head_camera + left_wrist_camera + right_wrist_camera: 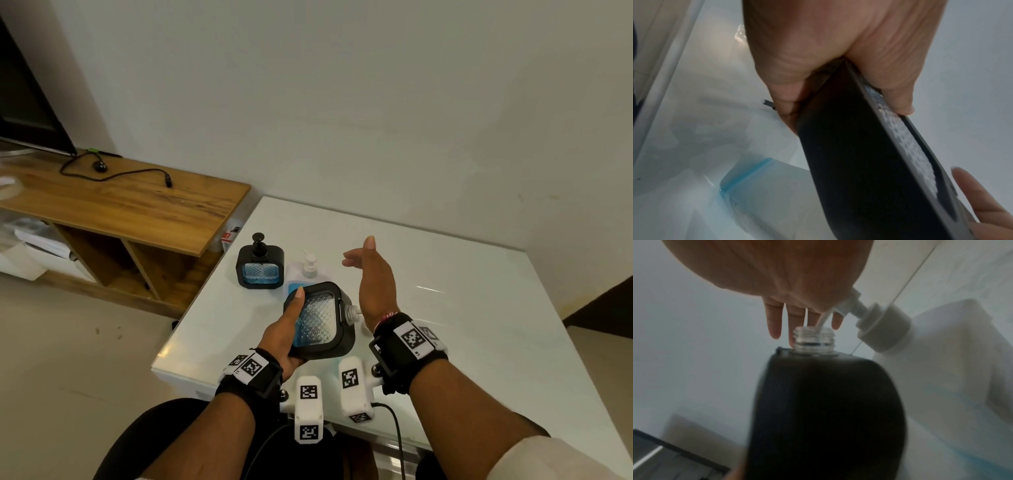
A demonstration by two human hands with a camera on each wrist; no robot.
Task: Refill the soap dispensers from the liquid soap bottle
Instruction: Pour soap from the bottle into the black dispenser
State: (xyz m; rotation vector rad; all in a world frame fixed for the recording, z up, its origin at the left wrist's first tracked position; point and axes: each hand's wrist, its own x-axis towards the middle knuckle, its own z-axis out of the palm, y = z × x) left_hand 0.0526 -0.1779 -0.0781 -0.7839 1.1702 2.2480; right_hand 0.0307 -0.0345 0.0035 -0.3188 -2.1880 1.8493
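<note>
Left hand (279,337) grips the uncapped dispenser (318,318), tilted over the worktop (462,308), neck exposed for filling; right hand (371,281) hovers spread beside it, near the soap bottle (305,274).

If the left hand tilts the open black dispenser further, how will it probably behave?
The held dispenser probably stays rigid, since its black frame looks like hard plastic. Its threaded neck has no pump, so the little blue soap inside might spill. It seems fairly light: the left hand carries it alone, while the right hand hovers open.
</note>
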